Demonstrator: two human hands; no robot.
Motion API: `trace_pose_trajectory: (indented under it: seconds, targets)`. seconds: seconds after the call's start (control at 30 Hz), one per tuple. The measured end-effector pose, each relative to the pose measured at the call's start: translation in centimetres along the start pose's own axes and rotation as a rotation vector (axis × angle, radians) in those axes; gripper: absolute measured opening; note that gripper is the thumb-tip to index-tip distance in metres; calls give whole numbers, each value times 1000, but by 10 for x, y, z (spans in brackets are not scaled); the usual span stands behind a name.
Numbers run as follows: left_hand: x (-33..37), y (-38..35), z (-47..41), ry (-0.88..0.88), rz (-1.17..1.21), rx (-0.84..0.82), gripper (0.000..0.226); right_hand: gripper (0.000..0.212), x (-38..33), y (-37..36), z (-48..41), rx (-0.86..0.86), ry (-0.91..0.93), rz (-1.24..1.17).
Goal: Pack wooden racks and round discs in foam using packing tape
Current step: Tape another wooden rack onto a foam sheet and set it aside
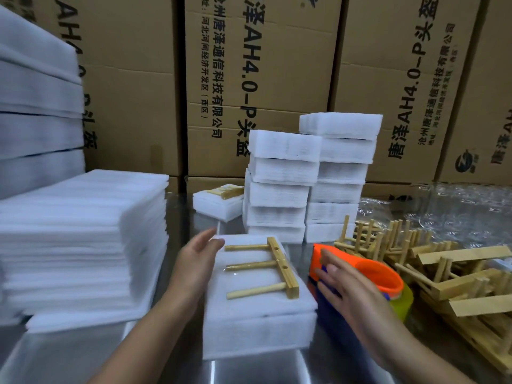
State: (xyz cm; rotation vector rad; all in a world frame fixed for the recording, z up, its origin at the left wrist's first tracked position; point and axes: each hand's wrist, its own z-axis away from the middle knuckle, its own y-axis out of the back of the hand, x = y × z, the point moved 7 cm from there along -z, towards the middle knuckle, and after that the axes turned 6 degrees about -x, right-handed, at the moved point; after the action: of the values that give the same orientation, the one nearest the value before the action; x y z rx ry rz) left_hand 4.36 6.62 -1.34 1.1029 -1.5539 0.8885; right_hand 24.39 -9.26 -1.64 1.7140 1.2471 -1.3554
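Plainly, 3-peg wooden rack [288, 278] lies on foam [249, 314]; left hand [194, 261], right hand [343, 284] fingers straight.

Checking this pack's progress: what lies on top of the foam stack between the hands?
One wooden rack, three pegs, lying flat on the foam stack. Whatever sits between its sheets is covered.

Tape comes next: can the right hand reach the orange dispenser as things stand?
Likely yes: the open right hand is right at the dispenser, fingers over its near side, with nothing between them.
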Motion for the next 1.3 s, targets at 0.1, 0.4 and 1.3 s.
trace_pose_trajectory:
  seconds: [0.1, 0.4, 1.3]
  targets:
    - [-29, 4, 15, 273, -67, -103, 26, 23, 31, -17, -14, 45, -296, -274]
    - [-27, -30, 32, 324, 213, -226, 50, 34, 53, -40, -23, -68, -378, -478]
    - [-72, -13, -43, 370, 693, -192, 42, 47, -69, -81, -81, -111, 224, 662]
